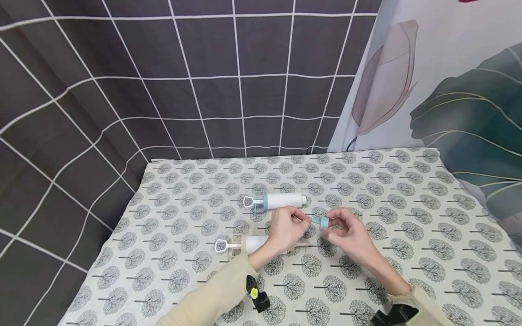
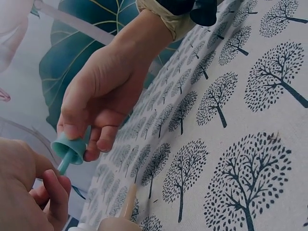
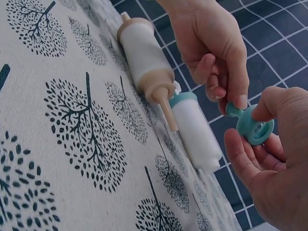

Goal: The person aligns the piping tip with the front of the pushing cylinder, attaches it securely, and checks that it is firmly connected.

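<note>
Between both hands, above the table, is a small teal nozzle cap point(image 1: 324, 222) with a wide cup and a narrow stem. My right hand point(image 1: 352, 235) pinches the cup between thumb and fingers. On the stem, the fingertips of my left hand point(image 1: 285, 228) pinch its narrow end. The left wrist view shows the open underside of the cap point(image 2: 67, 147) around the stem; in the right wrist view its ring-shaped opening point(image 3: 260, 131) faces the right palm. Below my left forearm lies a white syringe-like tube point(image 1: 254, 243) with beige ends, partly hidden by that hand.
A second white tube point(image 1: 285, 199) with a teal collar and a white loop handle lies behind the hands. The beige tube's thin nozzle point(image 3: 167, 113) points out from its end. A tree-print cloth point(image 1: 183, 271) covers the table, with a dark grid-patterned curtain point(image 1: 212, 99) behind.
</note>
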Motion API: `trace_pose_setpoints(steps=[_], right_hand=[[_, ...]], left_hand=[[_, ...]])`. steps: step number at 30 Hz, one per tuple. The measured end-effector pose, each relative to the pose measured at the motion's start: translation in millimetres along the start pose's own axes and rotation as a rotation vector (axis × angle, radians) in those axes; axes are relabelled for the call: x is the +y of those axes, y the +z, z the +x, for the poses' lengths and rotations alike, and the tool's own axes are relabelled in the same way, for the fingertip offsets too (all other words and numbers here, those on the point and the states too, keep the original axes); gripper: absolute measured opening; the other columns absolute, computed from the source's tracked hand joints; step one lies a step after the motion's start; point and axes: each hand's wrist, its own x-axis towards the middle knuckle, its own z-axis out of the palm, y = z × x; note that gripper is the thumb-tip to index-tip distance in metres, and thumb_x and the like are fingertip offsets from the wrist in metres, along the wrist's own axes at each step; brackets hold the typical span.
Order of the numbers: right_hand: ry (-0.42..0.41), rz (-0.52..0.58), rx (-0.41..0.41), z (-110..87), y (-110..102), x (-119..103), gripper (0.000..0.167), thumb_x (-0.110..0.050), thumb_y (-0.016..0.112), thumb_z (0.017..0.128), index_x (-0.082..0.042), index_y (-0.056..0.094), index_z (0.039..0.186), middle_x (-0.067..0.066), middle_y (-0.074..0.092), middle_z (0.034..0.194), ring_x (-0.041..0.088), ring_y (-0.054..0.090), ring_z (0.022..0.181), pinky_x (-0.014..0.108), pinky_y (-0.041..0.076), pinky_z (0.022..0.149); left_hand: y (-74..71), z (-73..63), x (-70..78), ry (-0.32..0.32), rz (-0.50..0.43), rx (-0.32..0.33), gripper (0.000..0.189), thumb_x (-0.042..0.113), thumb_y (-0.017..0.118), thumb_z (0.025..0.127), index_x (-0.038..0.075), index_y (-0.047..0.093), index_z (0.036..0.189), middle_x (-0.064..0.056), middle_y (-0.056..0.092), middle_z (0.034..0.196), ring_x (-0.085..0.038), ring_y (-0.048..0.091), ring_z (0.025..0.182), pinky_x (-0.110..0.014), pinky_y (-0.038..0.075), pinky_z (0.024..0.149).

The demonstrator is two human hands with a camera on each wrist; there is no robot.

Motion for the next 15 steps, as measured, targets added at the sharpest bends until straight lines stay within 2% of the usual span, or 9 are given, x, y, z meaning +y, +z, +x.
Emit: trace_pose_setpoints(steps=[7,15], right_hand=[[-0.032,0.004,-0.006,1.8,2.0,0.4,0.034,0.016,0.06,0.081,0.014,0.047,0.114,0.026,0.056,0.105,0.037,0.068,0.087,0.031,0.058,0.078],[-0.014,0.027,-0.009,2.3,1.9,-0.6,0.034,0.014,0.06,0.084,0.014,0.046,0.116,0.027,0.057,0.107,0.035,0.07,0.088,0.032,0.057,0.08]], left_hand=[[0.4,-2.4,1.7,0.0,-0.012,-0.008,0.009,0.005,0.078,0.084,0.006,0.069,0.081,0.005,0.063,0.065,-0.006,0.056,0.053,-0.022,0.049,0.048],[1.7,-5.7,4.4,-0.008,-0.004,-0.011,0.008,0.006,0.078,0.084,0.007,0.07,0.082,0.006,0.061,0.063,-0.006,0.055,0.05,-0.023,0.047,0.044]])
